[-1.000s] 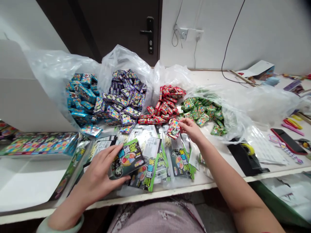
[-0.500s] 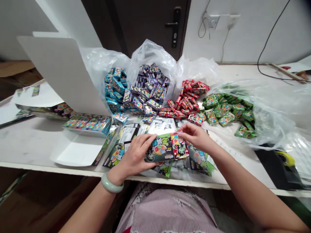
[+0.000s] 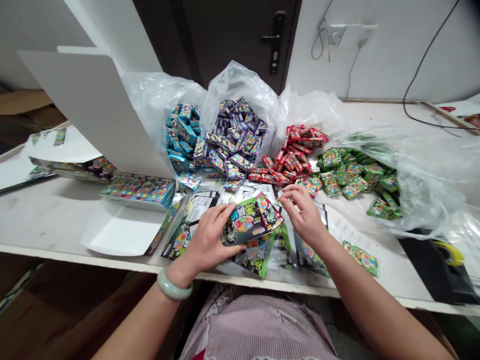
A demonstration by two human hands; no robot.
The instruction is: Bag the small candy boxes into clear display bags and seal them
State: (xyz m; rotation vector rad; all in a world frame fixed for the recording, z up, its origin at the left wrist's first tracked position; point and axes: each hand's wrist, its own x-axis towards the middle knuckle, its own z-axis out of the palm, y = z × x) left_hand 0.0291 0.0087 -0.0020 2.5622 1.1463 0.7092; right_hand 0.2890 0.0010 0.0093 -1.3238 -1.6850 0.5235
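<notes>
My left hand (image 3: pixel 208 240), with a pale green bangle on the wrist, is closed on a black-and-green pouch (image 3: pixel 240 227) held just above the table. A small red packet (image 3: pixel 267 209) sticks partly out of the pouch's right end. Just right of it, my right hand (image 3: pixel 305 216) hovers with fingers apart and nothing in them. More flat pouches (image 3: pixel 258 255) lie under both hands. Behind them, clear bags hold piles of small packets: blue (image 3: pixel 182 135), purple (image 3: pixel 232 135), red (image 3: pixel 292 155) and green (image 3: pixel 352 172).
A white cardboard sheet (image 3: pixel 93 110) leans at the left, above a display box of packets (image 3: pixel 140 190). One loose green packet (image 3: pixel 362 257) lies near the table's front edge. A black tape dispenser (image 3: pixel 442 260) stands at the right. A dark door is behind the bags.
My right hand brought a red packet from the pile to the pouch in my left hand, pushed it partway in and let go. The view swung left.
</notes>
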